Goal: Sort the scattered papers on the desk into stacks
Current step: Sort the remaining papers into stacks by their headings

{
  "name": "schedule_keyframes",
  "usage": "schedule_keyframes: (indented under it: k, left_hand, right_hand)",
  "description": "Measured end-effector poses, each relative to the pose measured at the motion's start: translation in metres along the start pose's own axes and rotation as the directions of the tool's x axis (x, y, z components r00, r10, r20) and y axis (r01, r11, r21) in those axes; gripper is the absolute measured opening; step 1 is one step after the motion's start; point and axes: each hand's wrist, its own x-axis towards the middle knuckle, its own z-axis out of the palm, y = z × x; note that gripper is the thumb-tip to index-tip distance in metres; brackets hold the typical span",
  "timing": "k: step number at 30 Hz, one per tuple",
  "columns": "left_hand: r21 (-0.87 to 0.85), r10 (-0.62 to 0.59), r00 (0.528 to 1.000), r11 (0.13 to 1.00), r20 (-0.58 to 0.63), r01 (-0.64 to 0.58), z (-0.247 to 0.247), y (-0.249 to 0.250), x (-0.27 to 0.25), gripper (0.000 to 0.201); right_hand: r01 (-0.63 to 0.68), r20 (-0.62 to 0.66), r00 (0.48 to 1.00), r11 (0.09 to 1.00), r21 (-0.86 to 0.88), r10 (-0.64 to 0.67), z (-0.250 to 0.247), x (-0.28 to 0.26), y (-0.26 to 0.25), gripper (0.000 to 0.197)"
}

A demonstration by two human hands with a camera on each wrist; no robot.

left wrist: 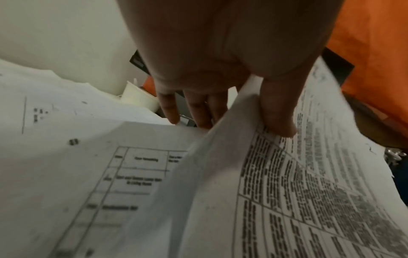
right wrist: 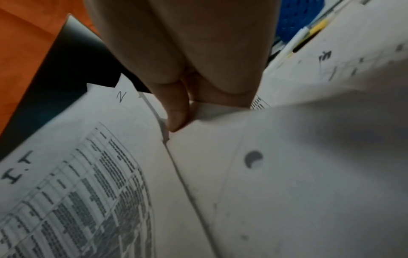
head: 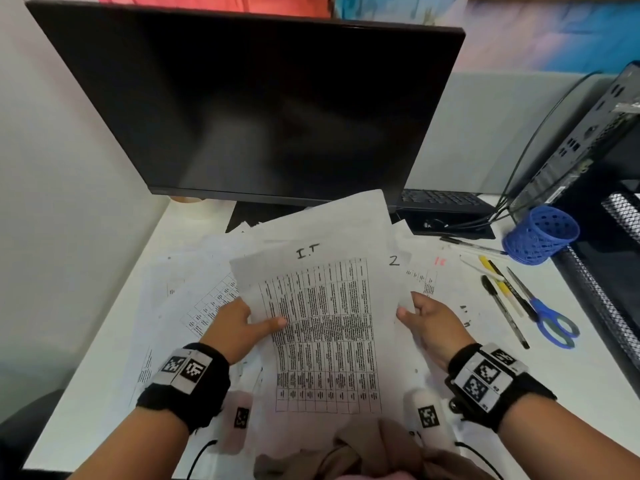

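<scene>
Both hands hold a small bundle of sheets up off the worktop (head: 104, 341). The left hand (head: 235, 327) pinches its near edge, thumb on the printed table of the "I.T" sheet (head: 322, 327), and the right hand (head: 433, 327) is clamped on the opposite edge. A sheet marked "2" (head: 393, 260) sits behind the front one. Under and beyond the hands, loose papers (head: 194, 285) lie overlapped at odd angles. I see no finished stack anywhere, so the sorting looks barely begun, with most of the sheets left to gather
</scene>
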Motion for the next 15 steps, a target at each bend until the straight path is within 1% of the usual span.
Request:
schedule_keyframes:
  k: [1, 2, 4, 5, 6, 7, 9, 10, 12, 15]
  left_hand:
    - [0.049, 0.012, 0.999, 0.999, 0.034, -0.014, -0.001, 0.002, 0.001, 0.025]
    - [0.094, 0.013, 0.997, 0.995, 0.070, -0.019, -0.004, 0.004, 0.001, 0.030]
    - [0.174, 0.006, 0.991, 0.984, 0.130, -0.029, -0.014, 0.005, 0.003, 0.057]
    - [0.203, 0.004, 0.990, 0.979, 0.141, -0.033, -0.020, 0.006, 0.004, 0.072]
    - [0.224, 0.007, 0.988, 0.974, 0.154, -0.042, -0.027, 0.009, 0.004, 0.080]
    - [0.236, 0.010, 0.986, 0.970, 0.168, -0.050, -0.032, 0.013, 0.004, 0.074]
    - [0.276, 0.030, 0.982, 0.958, 0.186, -0.081, -0.041, 0.027, 0.000, 0.031]
    - [0.313, 0.052, 0.977, 0.943, 0.208, -0.117, -0.044, 0.034, -0.002, 0.025]
    - [0.390, 0.108, 0.957, 0.896, 0.267, -0.210, -0.046, 0.047, -0.003, 0.029]
    - [0.520, 0.160, 0.907, 0.774, 0.390, -0.360, -0.039, 0.060, -0.001, 0.025]
  right_hand:
    - [0.006, 0.002, 1.000, 1.000, -0.023, -0.005, -0.001, 0.000, -0.002, 0.028]
    - [0.008, -0.001, 1.000, 0.999, -0.045, -0.008, -0.004, 0.000, -0.004, 0.030]
    - [0.029, -0.022, 0.999, 0.996, -0.084, -0.031, -0.009, -0.002, -0.014, 0.027]
    - [0.033, -0.029, 0.999, 0.996, -0.084, -0.036, -0.014, -0.002, -0.018, 0.024]
    - [0.036, -0.044, 0.998, 0.996, -0.083, -0.040, -0.018, -0.002, -0.023, 0.023]
    - [0.039, -0.054, 0.998, 0.996, -0.080, -0.043, -0.023, -0.002, -0.029, 0.021]
    - [0.039, -0.051, 0.998, 0.996, -0.079, -0.043, -0.031, -0.002, -0.036, 0.019]
    - [0.037, -0.043, 0.998, 0.996, -0.081, -0.040, -0.033, -0.002, -0.040, 0.018]
    - [0.042, -0.013, 0.999, 0.996, -0.073, -0.043, -0.033, -0.003, -0.047, 0.018]
    - [0.088, 0.035, 0.996, 0.992, -0.085, -0.086, -0.029, -0.002, -0.059, 0.020]
